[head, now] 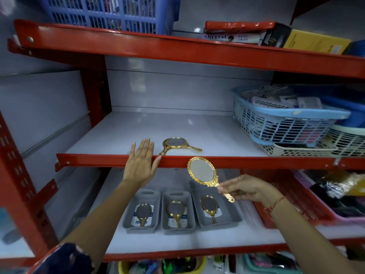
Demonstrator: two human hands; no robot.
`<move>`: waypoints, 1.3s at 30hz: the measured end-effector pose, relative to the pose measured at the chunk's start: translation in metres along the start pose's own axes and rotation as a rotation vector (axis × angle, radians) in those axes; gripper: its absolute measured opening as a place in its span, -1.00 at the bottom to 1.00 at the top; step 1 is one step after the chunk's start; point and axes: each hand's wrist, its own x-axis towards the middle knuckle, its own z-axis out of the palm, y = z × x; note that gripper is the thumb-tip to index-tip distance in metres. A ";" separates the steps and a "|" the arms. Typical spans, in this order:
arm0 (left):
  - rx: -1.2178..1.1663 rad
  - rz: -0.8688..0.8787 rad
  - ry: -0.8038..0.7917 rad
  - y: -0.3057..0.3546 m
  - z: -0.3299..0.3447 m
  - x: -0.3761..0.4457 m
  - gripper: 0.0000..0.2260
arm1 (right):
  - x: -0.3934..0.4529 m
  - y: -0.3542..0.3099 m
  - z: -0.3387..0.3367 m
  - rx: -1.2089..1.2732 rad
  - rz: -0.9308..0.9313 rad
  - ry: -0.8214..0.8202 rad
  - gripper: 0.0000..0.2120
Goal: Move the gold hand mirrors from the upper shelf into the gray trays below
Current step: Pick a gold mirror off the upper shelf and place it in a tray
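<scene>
My right hand grips a gold hand mirror by its handle, holding it tilted in front of the red shelf edge, above the right gray tray. My left hand lies flat and open on the upper shelf's front edge. Just right of it, gold mirrors lie on the upper shelf, looking like two stacked. Three gray trays stand on the lower shelf: the left tray, the middle tray and the right one. Each holds one gold mirror.
Blue and white plastic baskets full of packets fill the right of the upper shelf. A red tray sits right of the gray trays. A red upright post stands at the left. Boxes and a blue basket sit on the top shelf.
</scene>
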 end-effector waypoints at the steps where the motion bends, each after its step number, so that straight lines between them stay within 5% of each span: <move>1: 0.001 -0.008 -0.003 0.001 0.000 0.000 -0.18 | 0.001 0.007 0.001 -0.003 0.029 -0.003 -0.82; 12: 0.003 -0.064 0.115 0.008 0.015 -0.002 -0.43 | 0.070 0.072 0.012 0.121 0.195 -0.018 -0.66; 23: 0.042 -0.061 0.447 0.005 0.047 0.008 -0.49 | 0.158 0.124 0.011 0.340 0.236 0.106 -0.63; 28: 0.091 -0.028 0.557 0.001 0.056 0.011 -0.51 | 0.181 0.138 0.015 0.328 0.299 0.116 -0.89; 32: 0.109 -0.025 0.585 0.000 0.058 0.014 -0.51 | 0.193 0.149 0.018 0.273 0.350 0.129 -0.64; 39: 0.115 -0.043 0.572 0.000 0.059 0.014 -0.50 | 0.219 0.170 0.024 -0.008 0.353 0.226 -0.61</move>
